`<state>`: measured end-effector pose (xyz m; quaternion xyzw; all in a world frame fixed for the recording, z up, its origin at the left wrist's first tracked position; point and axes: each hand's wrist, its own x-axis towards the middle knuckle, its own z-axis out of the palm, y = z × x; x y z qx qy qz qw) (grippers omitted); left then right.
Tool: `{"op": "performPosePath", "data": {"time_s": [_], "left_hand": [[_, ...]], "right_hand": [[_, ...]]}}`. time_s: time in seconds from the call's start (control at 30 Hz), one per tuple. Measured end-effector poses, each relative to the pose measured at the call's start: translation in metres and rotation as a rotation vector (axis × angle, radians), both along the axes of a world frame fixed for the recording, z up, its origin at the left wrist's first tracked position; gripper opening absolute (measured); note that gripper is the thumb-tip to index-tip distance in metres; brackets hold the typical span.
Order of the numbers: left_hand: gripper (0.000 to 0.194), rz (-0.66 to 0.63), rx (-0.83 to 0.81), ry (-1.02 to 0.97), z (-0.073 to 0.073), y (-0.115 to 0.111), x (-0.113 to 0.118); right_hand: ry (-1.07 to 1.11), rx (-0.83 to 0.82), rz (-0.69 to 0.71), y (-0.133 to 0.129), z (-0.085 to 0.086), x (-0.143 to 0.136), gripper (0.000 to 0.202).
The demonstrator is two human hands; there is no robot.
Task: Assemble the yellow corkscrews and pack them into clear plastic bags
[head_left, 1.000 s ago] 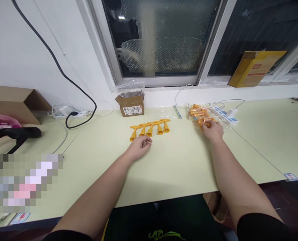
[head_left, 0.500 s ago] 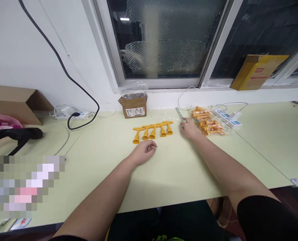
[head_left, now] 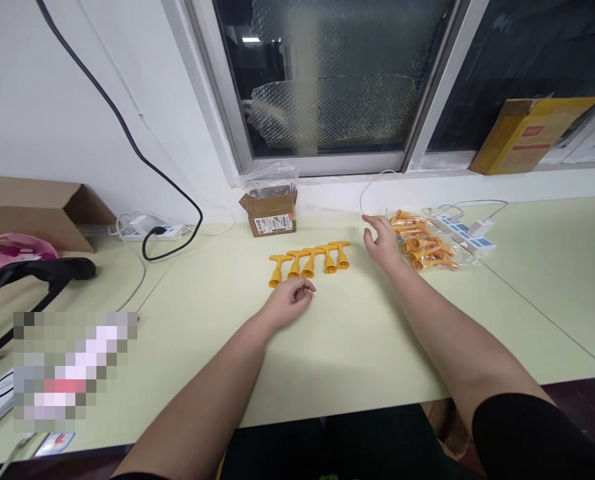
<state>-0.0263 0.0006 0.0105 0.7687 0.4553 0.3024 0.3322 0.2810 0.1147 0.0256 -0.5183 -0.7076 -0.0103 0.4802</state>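
Observation:
Several yellow T-shaped plastic parts (head_left: 308, 264) lie side by side in a row on the pale green table (head_left: 337, 360). My left hand (head_left: 290, 300) rests on the table just in front of the row's left part, its fingers curled inward with nothing visible in them. To the right of the row, my right hand (head_left: 381, 241) has its thumb and fingers apart and holds nothing. Right beside it lies a clear plastic bag (head_left: 422, 243) filled with more yellow-orange parts.
A small open carton (head_left: 272, 212) stands by the wall behind the row. Power strips (head_left: 465, 233) lie at back right and back left. A black cable (head_left: 122, 120) hangs at left, near a black frame (head_left: 52, 273) and a large cardboard box (head_left: 32, 207). A yellow box (head_left: 527, 137) leans on the window.
My right hand has lifted off the table beside the bag and its fingers have spread. The colourful strip at its fingertips no longer shows there. My left hand stays in place.

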Motion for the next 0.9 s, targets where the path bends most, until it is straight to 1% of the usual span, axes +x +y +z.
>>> {"op": "performPosePath", "data": {"time_s": [0.03,0.07,0.13,0.17,0.23,0.27,0.3,0.33,0.37,0.43,0.5,0.57,0.63,0.67,0.73,0.8,0.83,0.9], "left_hand": [[0.015,0.009,0.000,-0.010,0.001,0.000,0.000],[0.014,0.013,-0.011,-0.025,0.001,-0.001,0.001],[0.019,0.002,-0.062,-0.091,0.001,-0.002,0.002],[0.028,-0.012,-0.104,-0.152,0.000,-0.003,0.002],[0.057,-0.044,-0.207,-0.339,-0.002,-0.003,0.003],[0.072,-0.057,-0.264,-0.454,-0.003,-0.003,0.004],[0.082,-0.061,-0.318,-0.571,-0.004,-0.002,0.005],[0.086,-0.051,-0.369,-0.679,-0.004,-0.002,0.005],[0.084,-0.018,-0.410,-0.771,-0.004,-0.002,0.006],[0.074,0.083,-0.477,-0.889,0.000,-0.002,0.008],[0.064,0.161,-0.521,-0.937,0.005,-0.002,0.009],[0.055,0.197,-0.529,-0.968,0.010,-0.001,0.010],[0.047,0.246,-0.512,-0.998,0.012,0.001,0.010],[0.043,0.273,-0.505,-1.009,0.012,0.002,0.009],[0.036,0.292,-0.519,-1.027,0.010,0.005,0.007],[0.031,0.269,-0.560,-1.031,0.010,0.005,0.006],[0.029,0.261,-0.581,-1.027,0.010,0.005,0.006],[0.028,0.271,-0.615,-1.009,0.014,0.003,0.007]], "right_hand": [[0.067,0.063,0.086,-0.012,0.008,-0.001,0.040],[0.149,0.108,0.133,-0.024,0.016,-0.003,0.038],[0.365,0.118,0.191,-0.047,0.027,-0.006,0.034],[0.459,0.074,0.224,-0.058,0.030,-0.008,0.031],[0.568,-0.060,0.268,-0.075,0.030,-0.011,0.026],[0.592,-0.133,0.284,-0.082,0.027,-0.012,0.024],[0.606,-0.205,0.304,-0.086,0.022,-0.013,0.022],[0.617,-0.272,0.331,-0.089,0.017,-0.014,0.021],[0.627,-0.333,0.366,-0.089,0.011,-0.014,0.020],[0.651,-0.431,0.444,-0.087,0.001,-0.014,0.022],[0.683,-0.484,0.493,-0.082,-0.006,-0.011,0.026],[0.710,-0.545,0.519,-0.077,-0.010,-0.006,0.032],[0.699,-0.667,0.565,-0.076,-0.011,0.000,0.037],[0.678,-0.757,0.608,-0.077,-0.011,0.002,0.041],[0.631,-0.949,0.710,-0.080,-0.010,0.004,0.049],[0.577,-1.088,0.800,-0.085,-0.009,0.003,0.049],[0.549,-1.117,0.829,-0.086,-0.008,0.000,0.046],[0.513,-1.107,0.840,-0.089,-0.006,-0.006,0.040]]}}
